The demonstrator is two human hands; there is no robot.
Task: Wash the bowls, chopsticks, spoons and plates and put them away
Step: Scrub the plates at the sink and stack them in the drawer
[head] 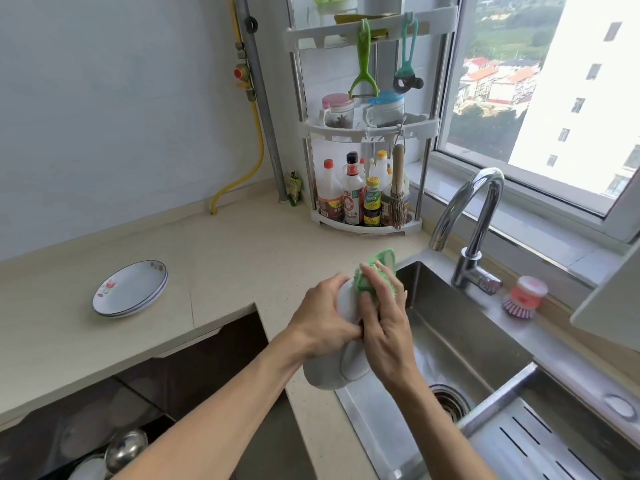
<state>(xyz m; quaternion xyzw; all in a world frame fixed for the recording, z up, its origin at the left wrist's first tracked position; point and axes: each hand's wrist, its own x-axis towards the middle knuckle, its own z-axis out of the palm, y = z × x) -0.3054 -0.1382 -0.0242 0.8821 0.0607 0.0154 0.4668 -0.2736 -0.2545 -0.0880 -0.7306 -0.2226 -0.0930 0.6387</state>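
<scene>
- Step in hand: washing, scrubbing stage; one white bowl (332, 372) under treatment, held bottom-up over the left rim of the sink (460, 327).
- Left hand (322, 320): clasped round the bowl's upper side, fingers curled over its edge, steadying it.
- Right hand (384, 323): pressing a green scrubbing cloth (375, 271) against the bowl's outside, fingers bent over the cloth and gripping it.
- Plates (130, 289): stack with a flower pattern, on the countertop (242, 244) well to the left of the sink; washed or not, cannot tell.
- Faucet (467, 216): spout over the basin, no running water discernible.
- Dish brush (523, 296): pink, parked on the sink ledge beside the faucet base, untouched.
- Drain rack (540, 441): slotted metal tray across the sink's near right part.
- Open drawer or cabinet (104, 427) at lower left: metal ladle (126, 448) and pale crockery dimly visible inside.
- Chopsticks and spoons: none identifiable in view.
- Progress, as a judgement: early to middle; putting away not yet begun for this bowl.
- Next move, as a judgement: turning the bowl to reach unscrubbed surface, then rinsing under the faucet; firm left grip needed, wet glaze likely slippery.
</scene>
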